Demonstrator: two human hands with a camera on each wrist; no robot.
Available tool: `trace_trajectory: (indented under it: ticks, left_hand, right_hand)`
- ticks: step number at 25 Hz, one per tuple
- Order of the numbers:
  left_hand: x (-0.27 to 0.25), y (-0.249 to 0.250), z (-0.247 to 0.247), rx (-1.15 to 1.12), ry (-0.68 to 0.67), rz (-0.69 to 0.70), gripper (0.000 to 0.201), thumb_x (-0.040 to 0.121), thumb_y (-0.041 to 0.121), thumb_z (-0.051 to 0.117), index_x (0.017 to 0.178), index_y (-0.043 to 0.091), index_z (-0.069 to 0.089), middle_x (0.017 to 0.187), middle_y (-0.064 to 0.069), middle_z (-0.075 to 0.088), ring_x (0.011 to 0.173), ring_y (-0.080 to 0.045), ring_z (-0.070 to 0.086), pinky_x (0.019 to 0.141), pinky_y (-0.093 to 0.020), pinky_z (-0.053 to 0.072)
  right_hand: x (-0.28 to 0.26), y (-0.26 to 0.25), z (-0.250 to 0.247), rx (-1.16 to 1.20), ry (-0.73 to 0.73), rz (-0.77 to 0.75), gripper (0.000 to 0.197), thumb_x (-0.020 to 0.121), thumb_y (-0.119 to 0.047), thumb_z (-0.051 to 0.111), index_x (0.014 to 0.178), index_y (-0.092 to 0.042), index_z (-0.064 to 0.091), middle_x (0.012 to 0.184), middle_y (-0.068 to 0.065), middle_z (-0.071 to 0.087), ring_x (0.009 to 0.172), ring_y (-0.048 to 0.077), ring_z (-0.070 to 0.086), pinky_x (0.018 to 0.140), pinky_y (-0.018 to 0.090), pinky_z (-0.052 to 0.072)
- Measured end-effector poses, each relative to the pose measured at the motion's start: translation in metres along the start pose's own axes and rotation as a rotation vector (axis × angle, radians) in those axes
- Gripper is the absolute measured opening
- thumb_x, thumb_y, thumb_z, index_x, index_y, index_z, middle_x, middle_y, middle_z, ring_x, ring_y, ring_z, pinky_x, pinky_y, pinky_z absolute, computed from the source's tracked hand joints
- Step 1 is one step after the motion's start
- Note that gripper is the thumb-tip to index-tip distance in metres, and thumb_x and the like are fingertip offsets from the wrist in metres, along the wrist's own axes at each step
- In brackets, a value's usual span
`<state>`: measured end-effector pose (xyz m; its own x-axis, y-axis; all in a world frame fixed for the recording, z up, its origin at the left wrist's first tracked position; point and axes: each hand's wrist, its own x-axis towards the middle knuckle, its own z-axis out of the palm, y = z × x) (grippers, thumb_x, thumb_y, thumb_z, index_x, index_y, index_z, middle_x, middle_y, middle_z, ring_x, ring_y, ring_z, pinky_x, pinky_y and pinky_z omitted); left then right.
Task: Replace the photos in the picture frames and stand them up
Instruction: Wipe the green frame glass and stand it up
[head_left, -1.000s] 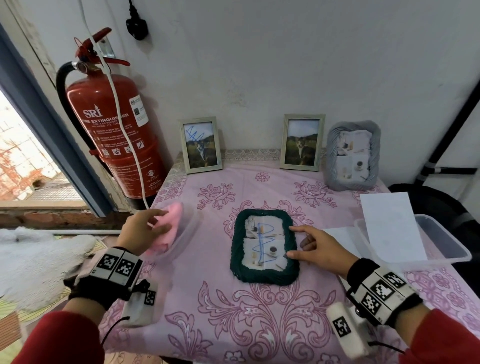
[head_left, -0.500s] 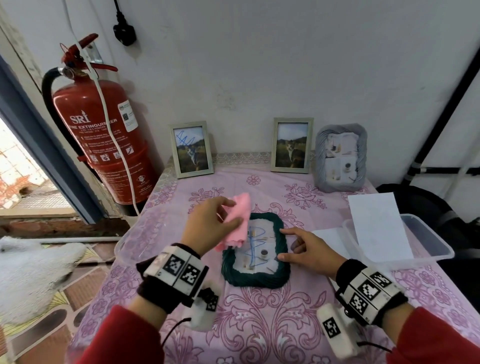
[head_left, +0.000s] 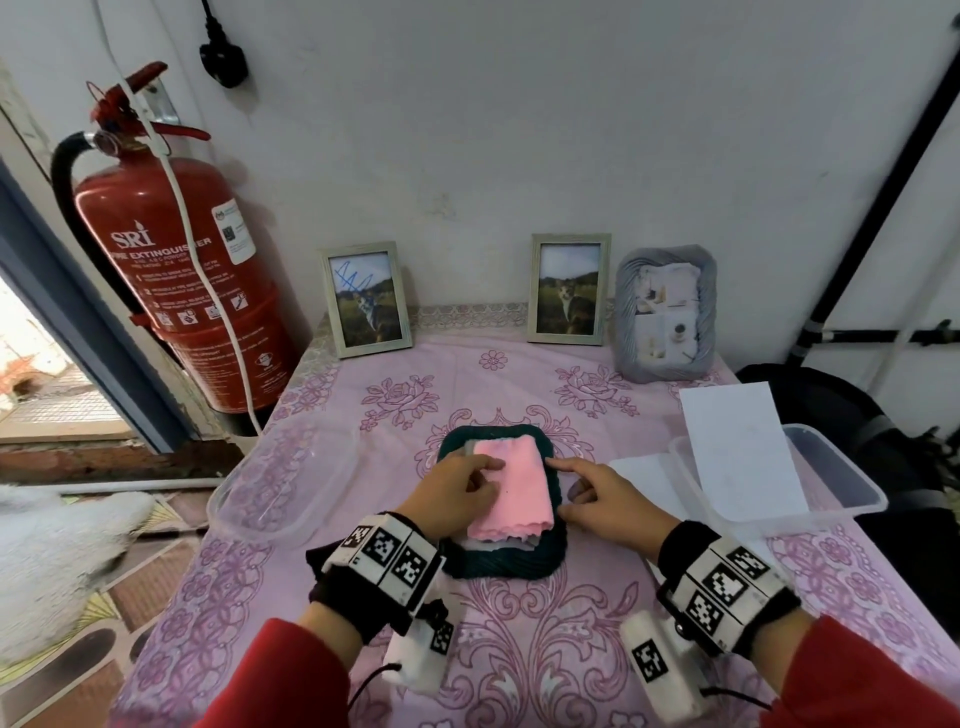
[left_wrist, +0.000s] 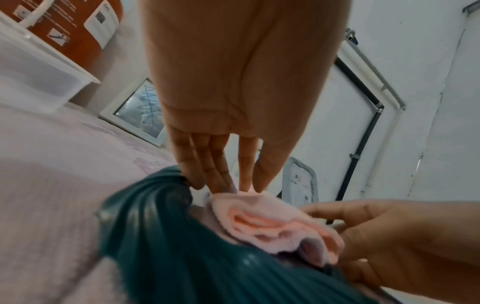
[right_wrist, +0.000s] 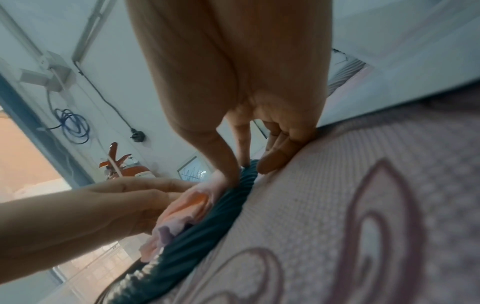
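A dark green picture frame (head_left: 501, 564) lies flat in the middle of the table. A folded pink cloth (head_left: 514, 486) covers its glass and the photo under it. My left hand (head_left: 483, 475) presses the cloth with straight fingers (left_wrist: 221, 172). My right hand (head_left: 566, 478) rests at the frame's right edge, thumb (right_wrist: 226, 164) on the frame (right_wrist: 207, 226) beside the cloth (right_wrist: 192, 201), other fingers on the tablecloth. Two slim frames with cat photos (head_left: 366, 299) (head_left: 569, 288) and a grey frame (head_left: 665, 312) stand against the wall.
A clear plastic tub (head_left: 280, 478) sits left of the green frame. Another tub (head_left: 852, 483) at the right holds a white sheet (head_left: 737, 452). A red fire extinguisher (head_left: 176, 260) stands beside the table's far left corner.
My left hand carried the pink cloth from the left tub over to the green frame and laid it flat on the glass. My right hand stayed at the frame's right edge.
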<state>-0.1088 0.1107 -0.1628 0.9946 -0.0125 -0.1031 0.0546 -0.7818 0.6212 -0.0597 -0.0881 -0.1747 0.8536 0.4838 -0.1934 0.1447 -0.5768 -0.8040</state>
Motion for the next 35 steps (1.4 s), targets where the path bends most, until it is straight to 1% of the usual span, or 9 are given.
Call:
trace_trajectory:
  ticks: [2, 4, 7, 10, 13, 16, 20, 25, 35]
  left_hand:
    - [-0.004, -0.002, -0.010, -0.054, 0.048, 0.025, 0.035, 0.089, 0.020, 0.059, 0.124, 0.016, 0.056, 0.100, -0.003, 0.052, 0.091, -0.013, 0.049, 0.082, -0.018, 0.038]
    - [-0.007, -0.009, -0.024, -0.008, 0.102, 0.042, 0.051, 0.081, 0.030, 0.070, 0.127, 0.017, 0.053, 0.116, -0.004, 0.053, 0.102, -0.013, 0.051, 0.091, -0.016, 0.037]
    - [-0.008, -0.016, -0.038, 0.181, -0.096, -0.005, 0.094, 0.068, 0.051, 0.075, 0.144, 0.016, 0.032, 0.149, -0.002, 0.033, 0.135, -0.016, 0.032, 0.107, -0.020, 0.023]
    - [-0.005, -0.020, -0.037, 0.374, -0.322, -0.022, 0.117, 0.065, 0.063, 0.072, 0.150, 0.017, 0.006, 0.159, 0.000, -0.002, 0.146, -0.014, -0.002, 0.119, -0.032, 0.006]
    - [-0.001, -0.026, -0.033, 0.530, -0.360, -0.003, 0.119, 0.063, 0.074, 0.064, 0.150, 0.024, 0.000, 0.158, 0.004, -0.012, 0.146, -0.013, -0.001, 0.120, -0.038, 0.010]
    - [0.000, -0.033, -0.030, 0.598, -0.323, 0.033, 0.120, 0.059, 0.082, 0.058, 0.149, 0.029, -0.002, 0.157, 0.009, -0.010, 0.144, -0.012, 0.017, 0.116, -0.041, 0.021]
    - [0.000, -0.037, -0.028, 0.593, -0.293, 0.080, 0.118, 0.059, 0.083, 0.056, 0.149, 0.030, 0.000, 0.158, 0.008, -0.009, 0.141, -0.012, 0.027, 0.112, -0.039, 0.027]
    - [-0.002, -0.037, -0.029, 0.584, -0.285, 0.082, 0.120, 0.058, 0.084, 0.056, 0.150, 0.028, 0.004, 0.157, 0.010, -0.011, 0.142, -0.010, 0.024, 0.112, -0.039, 0.030]
    - [-0.002, -0.041, -0.027, 0.586, -0.322, 0.095, 0.120, 0.059, 0.086, 0.051, 0.150, 0.027, -0.002, 0.155, 0.009, -0.019, 0.146, -0.012, 0.011, 0.111, -0.043, 0.028]
  right_hand:
    - [-0.002, -0.005, -0.003, -0.038, -0.012, 0.040, 0.057, 0.084, 0.006, 0.044, 0.137, -0.015, 0.043, 0.089, 0.002, 0.052, 0.081, 0.011, 0.050, 0.068, 0.012, 0.040]
    - [-0.003, -0.012, -0.005, -0.189, 0.039, 0.022, 0.053, 0.087, 0.002, 0.042, 0.138, -0.012, 0.041, 0.112, 0.012, 0.050, 0.103, 0.020, 0.051, 0.085, 0.017, 0.042]
    - [-0.001, -0.034, -0.001, -0.416, 0.178, -0.173, 0.043, 0.094, -0.022, 0.047, 0.136, -0.013, 0.043, 0.126, 0.010, 0.046, 0.123, 0.024, 0.039, 0.104, 0.034, 0.035]
    - [0.009, -0.049, 0.013, -0.647, -0.024, -0.332, 0.053, 0.092, -0.042, 0.049, 0.139, -0.019, 0.039, 0.141, 0.006, 0.040, 0.133, 0.022, 0.031, 0.110, 0.034, 0.024]
    - [0.023, -0.045, 0.024, -0.842, -0.225, -0.315, 0.072, 0.088, -0.053, 0.050, 0.146, -0.020, 0.025, 0.156, 0.005, 0.017, 0.144, 0.021, 0.015, 0.117, 0.036, 0.015]
    - [0.035, -0.040, 0.025, -0.787, -0.160, -0.368, 0.062, 0.087, -0.049, 0.054, 0.139, -0.019, 0.038, 0.147, 0.004, 0.033, 0.135, 0.020, 0.028, 0.112, 0.031, 0.023]
    - [0.041, -0.050, 0.024, -0.750, -0.155, -0.572, 0.019, 0.087, -0.027, 0.055, 0.100, -0.015, 0.063, 0.107, 0.003, 0.058, 0.105, 0.021, 0.048, 0.097, 0.027, 0.030]
    - [0.012, -0.041, 0.030, -0.674, -0.278, -0.718, 0.020, 0.093, -0.024, 0.050, 0.096, -0.014, 0.067, 0.107, 0.002, 0.059, 0.101, 0.014, 0.046, 0.094, 0.019, 0.030]
    - [0.056, -0.044, 0.003, -0.881, -0.143, -0.454, 0.021, 0.092, -0.021, 0.045, 0.105, -0.011, 0.059, 0.111, 0.004, 0.055, 0.105, 0.018, 0.046, 0.092, 0.025, 0.035]
